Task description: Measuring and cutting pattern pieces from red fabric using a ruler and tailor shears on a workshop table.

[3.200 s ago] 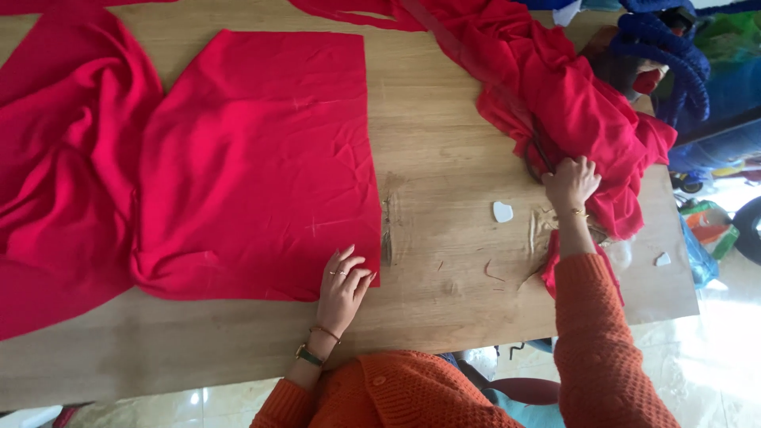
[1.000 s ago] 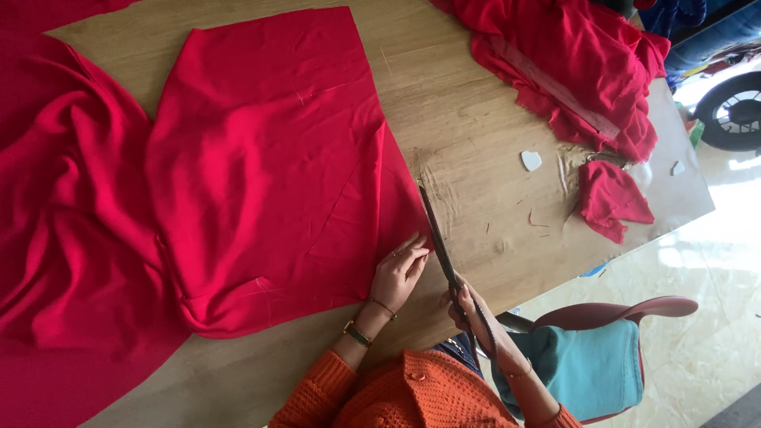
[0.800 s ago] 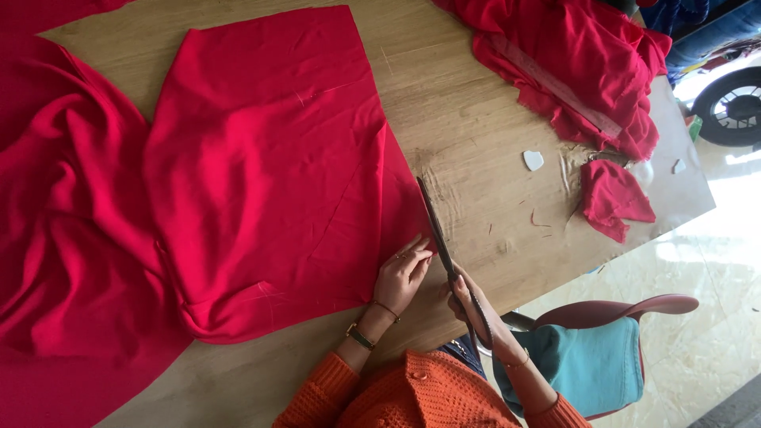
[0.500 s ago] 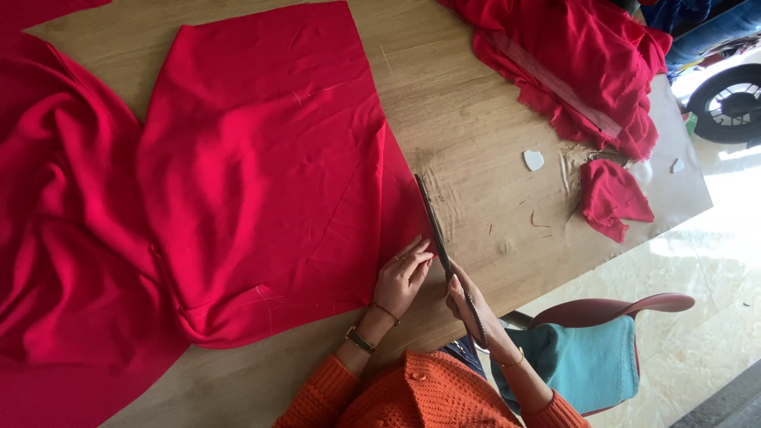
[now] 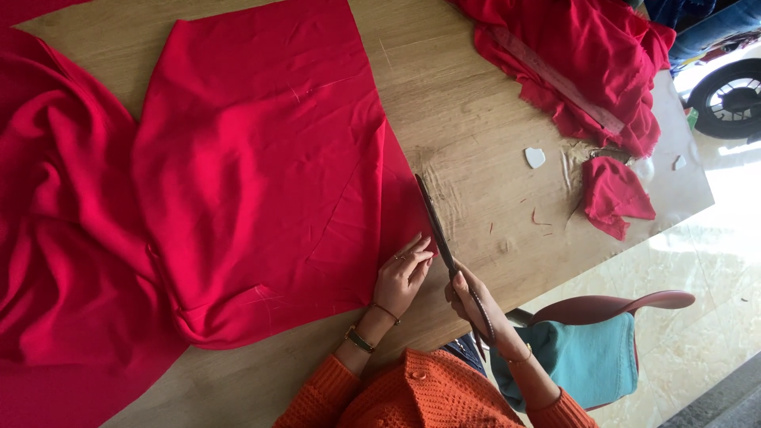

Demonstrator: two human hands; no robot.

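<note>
Right hand [image 5: 473, 305] grips one scissors [image 5: 444, 246]; left hand [image 5: 403, 273] presses one folded red fabric [image 5: 261, 166].

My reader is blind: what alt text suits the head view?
A person's right hand holds long dark scissors at the edge of a flat red fabric panel on a wooden table, while the left hand presses the cloth. More red fabric lies heaped beyond.

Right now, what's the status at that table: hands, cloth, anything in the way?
Left hand flat on the red fabric, at its edge. Right hand grips long scissors, blades along that edge. Chalk piece and red scrap lie off to the side, clear.
</note>
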